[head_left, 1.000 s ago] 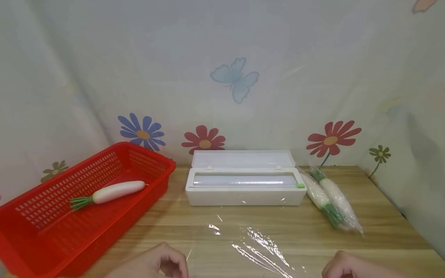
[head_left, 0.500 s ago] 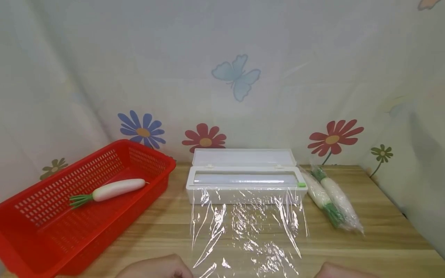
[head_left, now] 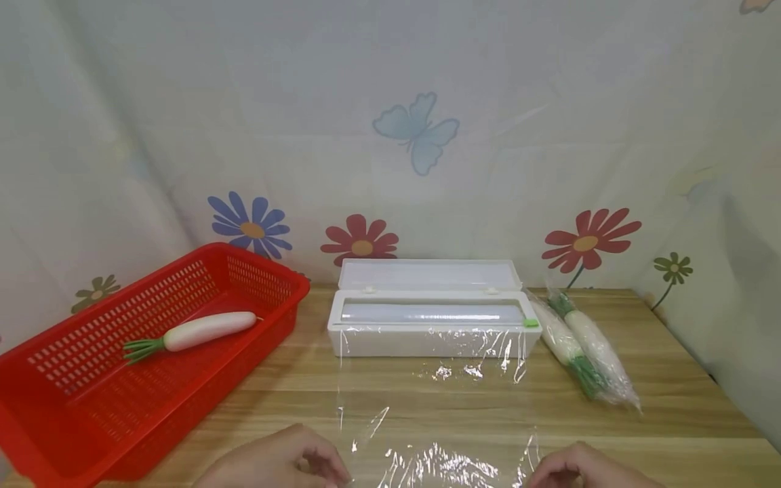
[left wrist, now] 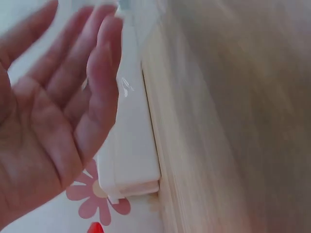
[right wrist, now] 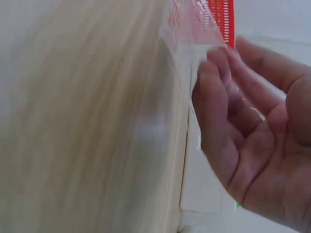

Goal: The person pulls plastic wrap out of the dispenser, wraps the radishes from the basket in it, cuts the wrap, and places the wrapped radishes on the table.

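Clear cling film (head_left: 436, 468) stretches from a white cling film dispenser (head_left: 433, 342), its lid raised, toward the front of the table. My left hand (head_left: 281, 461) is at the film's near left corner; in the left wrist view its fingers (left wrist: 104, 73) bend slightly, with the thumb apart from them. At the near right corner, my right hand (head_left: 588, 468) pinches the film, which runs to its fingertips in the right wrist view. A white radish (head_left: 210, 331) with green stalks lies in a red basket (head_left: 152, 434) at the left.
Two white radishes (head_left: 598, 346) wrapped in film lie right of the dispenser. A green slider (head_left: 531, 323) sits at the dispenser's right end. A flowered cloth (head_left: 421, 203) hangs behind the wooden table (head_left: 683, 407).
The film, stretched with many bright creases half a second ago, now looks flatter and looser over the table. Both hands have come further into view, the right one moving left.
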### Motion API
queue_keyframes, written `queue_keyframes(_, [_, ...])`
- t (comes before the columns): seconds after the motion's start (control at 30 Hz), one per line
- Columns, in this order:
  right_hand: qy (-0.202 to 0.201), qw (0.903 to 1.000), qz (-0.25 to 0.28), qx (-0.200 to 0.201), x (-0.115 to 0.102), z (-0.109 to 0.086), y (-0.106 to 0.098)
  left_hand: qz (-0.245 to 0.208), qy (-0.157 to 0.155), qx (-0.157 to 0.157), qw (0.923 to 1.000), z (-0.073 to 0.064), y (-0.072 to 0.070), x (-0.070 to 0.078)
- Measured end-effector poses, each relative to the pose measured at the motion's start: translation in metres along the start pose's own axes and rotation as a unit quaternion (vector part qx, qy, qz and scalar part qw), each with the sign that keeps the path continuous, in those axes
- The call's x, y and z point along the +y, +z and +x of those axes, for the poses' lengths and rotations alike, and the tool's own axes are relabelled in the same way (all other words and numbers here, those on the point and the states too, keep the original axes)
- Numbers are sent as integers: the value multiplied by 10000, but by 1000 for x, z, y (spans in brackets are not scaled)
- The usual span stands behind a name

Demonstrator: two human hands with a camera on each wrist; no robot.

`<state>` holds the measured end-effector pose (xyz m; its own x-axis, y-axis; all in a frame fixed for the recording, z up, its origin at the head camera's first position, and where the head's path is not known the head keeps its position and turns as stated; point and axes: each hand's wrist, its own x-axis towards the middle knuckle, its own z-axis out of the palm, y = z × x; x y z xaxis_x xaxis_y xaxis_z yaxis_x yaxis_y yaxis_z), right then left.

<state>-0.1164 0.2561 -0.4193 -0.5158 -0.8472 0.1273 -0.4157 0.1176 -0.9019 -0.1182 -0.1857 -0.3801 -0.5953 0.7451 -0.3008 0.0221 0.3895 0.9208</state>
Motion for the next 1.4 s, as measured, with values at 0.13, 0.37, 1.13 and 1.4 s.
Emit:
queue_keyframes(0.13, [850, 9964, -11, -26, -1, 2, -8, 636, -12, 546, 9965, 8, -8, -4])
queue_keyframes(0.37, [1451, 9861, -813, 31, -1, 4, -9, 2480, -173, 1246, 9606, 16, -8, -14])
queue_keyframes(1.13, [2990, 9364, -1783, 450, -12, 17, -12, 4208, -508, 1680, 8900, 31, -14, -9])
queue_keyframes(1.4, [2824, 9330, -2198, 374, -10, 16, -12, 4150, -460, 1633, 8939, 31, -15, -13])
